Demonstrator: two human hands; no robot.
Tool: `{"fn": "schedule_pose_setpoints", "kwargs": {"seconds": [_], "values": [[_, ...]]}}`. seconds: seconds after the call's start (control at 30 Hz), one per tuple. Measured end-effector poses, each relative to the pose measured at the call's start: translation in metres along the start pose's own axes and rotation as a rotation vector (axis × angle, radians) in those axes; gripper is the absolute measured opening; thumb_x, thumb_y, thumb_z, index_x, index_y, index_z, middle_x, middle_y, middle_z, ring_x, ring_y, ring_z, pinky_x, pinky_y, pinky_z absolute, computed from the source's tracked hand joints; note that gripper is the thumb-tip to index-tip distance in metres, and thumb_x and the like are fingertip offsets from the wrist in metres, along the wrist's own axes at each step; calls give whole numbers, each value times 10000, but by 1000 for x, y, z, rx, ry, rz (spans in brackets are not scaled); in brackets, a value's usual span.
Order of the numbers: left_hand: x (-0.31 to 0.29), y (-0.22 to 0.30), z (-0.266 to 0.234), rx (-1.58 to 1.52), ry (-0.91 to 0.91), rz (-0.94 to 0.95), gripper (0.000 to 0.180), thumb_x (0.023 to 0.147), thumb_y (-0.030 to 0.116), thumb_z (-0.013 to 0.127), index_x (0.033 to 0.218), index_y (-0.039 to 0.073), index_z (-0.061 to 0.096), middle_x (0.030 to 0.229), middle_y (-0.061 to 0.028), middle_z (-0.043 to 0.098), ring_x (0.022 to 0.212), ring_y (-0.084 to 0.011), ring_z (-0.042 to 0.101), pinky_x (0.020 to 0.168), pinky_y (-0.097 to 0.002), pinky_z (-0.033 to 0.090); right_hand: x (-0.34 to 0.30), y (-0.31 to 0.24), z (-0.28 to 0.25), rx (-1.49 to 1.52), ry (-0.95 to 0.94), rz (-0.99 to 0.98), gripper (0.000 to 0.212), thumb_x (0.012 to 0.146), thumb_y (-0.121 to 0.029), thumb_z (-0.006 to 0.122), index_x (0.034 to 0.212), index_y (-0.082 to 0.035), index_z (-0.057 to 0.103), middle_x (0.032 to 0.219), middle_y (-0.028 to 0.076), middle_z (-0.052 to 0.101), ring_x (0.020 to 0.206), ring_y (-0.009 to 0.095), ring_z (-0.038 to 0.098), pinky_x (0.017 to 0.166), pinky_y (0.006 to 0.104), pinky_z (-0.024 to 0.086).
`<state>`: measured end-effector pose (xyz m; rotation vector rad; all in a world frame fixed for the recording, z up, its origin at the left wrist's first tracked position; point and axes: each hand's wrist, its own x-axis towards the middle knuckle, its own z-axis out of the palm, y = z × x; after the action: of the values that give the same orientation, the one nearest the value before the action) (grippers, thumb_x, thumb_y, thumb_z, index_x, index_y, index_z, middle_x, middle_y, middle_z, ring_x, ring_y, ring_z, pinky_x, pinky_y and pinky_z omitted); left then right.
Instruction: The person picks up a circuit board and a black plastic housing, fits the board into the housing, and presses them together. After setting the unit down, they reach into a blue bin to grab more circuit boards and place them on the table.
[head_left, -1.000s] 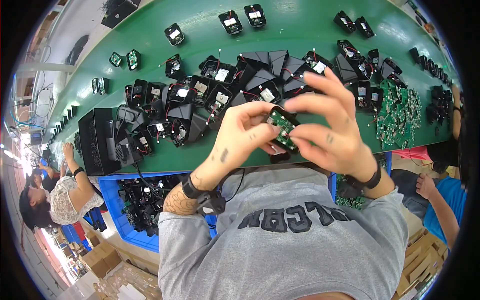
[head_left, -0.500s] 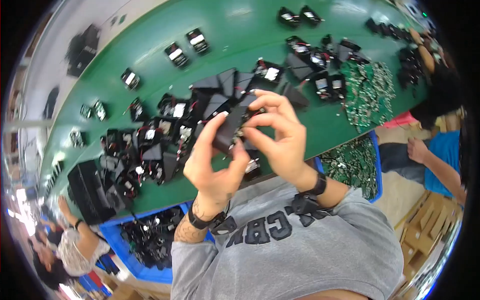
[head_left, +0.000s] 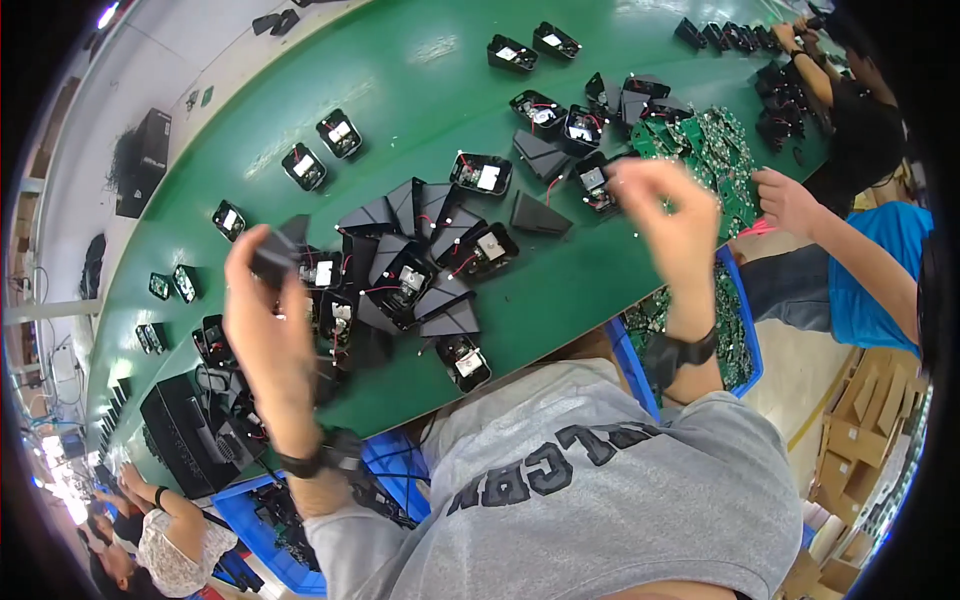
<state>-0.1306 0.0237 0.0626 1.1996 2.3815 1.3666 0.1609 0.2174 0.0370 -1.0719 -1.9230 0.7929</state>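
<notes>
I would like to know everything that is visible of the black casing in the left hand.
The black casing looks angular and matte, like plastic. The left hand holds it between thumb and fingers, over the green table, toward the picture's left. The hand covers part of it; blur hides finer details, and I cannot make out its inside.

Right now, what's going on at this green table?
A person's left hand holds a black housing above the green table. The right hand, blurred, hovers near a pile of green circuit boards; whether it holds anything is unclear. Other open housings, some with red wires, lie between the hands.
</notes>
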Motion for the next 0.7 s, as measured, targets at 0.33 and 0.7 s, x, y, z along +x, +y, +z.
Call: {"fn": "schedule_pose_setpoints", "kwargs": {"seconds": [0.33,0.7], "values": [[137,-135,-36,581,-512,215,478,816,70,633,1279,2,539,852,-126,673,632,-177,593,582,-337,505,58,130,-44,-793,185,-304,153,795,-167,701,890,-47,705,973,73,669,929,279,592,848,379,453],[151,-223,-101,458,172,-328,475,873,332,610,1245,39,577,1001,-152,683,882,-248,670,705,-340,543,62,96,-33,631,328,-171,147,951,-35,490,809,-21,522,1114,176,650,925,188,617,764,285,501]]}}
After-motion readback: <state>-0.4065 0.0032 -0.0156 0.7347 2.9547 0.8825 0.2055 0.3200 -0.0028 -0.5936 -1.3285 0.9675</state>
